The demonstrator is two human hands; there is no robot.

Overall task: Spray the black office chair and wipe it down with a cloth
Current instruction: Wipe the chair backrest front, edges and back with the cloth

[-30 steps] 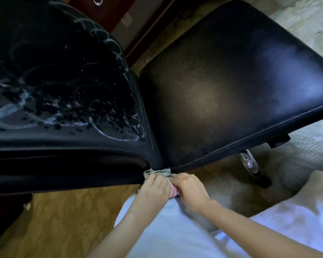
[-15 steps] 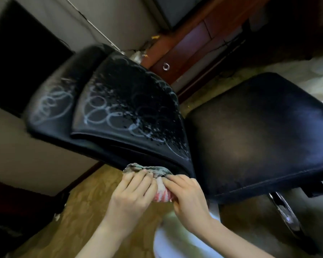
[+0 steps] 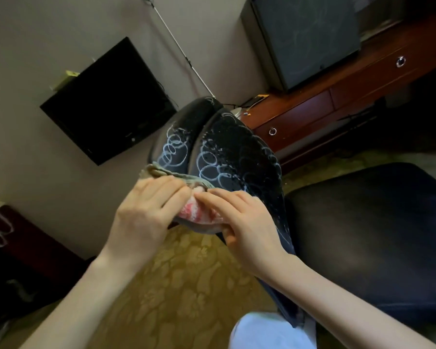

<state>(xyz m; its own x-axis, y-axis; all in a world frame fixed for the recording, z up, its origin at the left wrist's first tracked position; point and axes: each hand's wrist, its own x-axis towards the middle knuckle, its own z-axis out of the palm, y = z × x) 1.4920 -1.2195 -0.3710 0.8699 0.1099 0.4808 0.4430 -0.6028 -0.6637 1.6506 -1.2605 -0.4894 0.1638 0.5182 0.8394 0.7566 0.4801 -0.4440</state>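
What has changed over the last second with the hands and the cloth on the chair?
Both hands, left hand and right hand, have carried the cloth from the joint by the seat up along the edge of the backrest. The camera has tilted up as well. Both hands hold the cloth as before, and the foam circles remain unwiped.

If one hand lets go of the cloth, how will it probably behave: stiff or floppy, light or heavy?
The cloth is bunched and folded between the left hand and the right hand, so it is probably soft and would droop. It looks thin, hence likely light. Its edge lies against the foam-marked chair backrest, so it may be damp and cling slightly.
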